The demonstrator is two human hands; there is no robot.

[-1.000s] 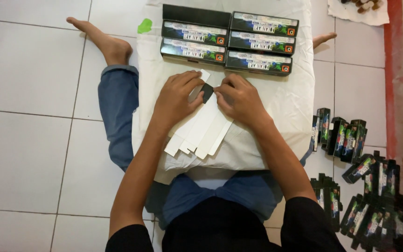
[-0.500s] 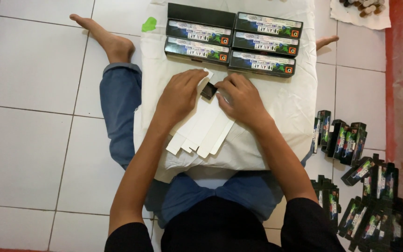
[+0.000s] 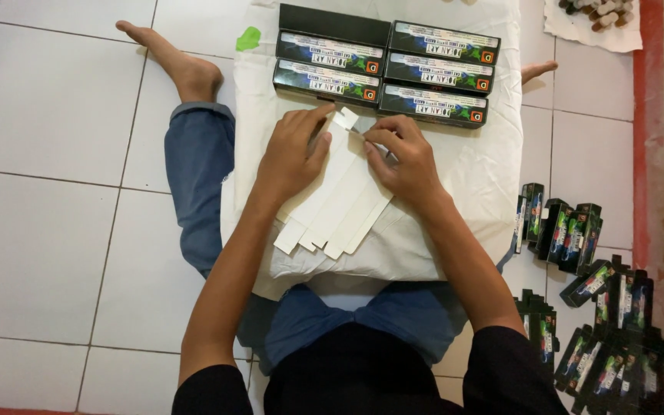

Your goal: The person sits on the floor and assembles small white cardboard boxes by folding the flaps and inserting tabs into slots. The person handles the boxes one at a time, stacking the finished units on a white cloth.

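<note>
Folding flat cartons, perhaps four | two hands | six boxes

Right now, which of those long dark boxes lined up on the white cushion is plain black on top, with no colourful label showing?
The far-left box in the back row. Its top is plain black, while the other five boxes show a colourful printed label.
</note>
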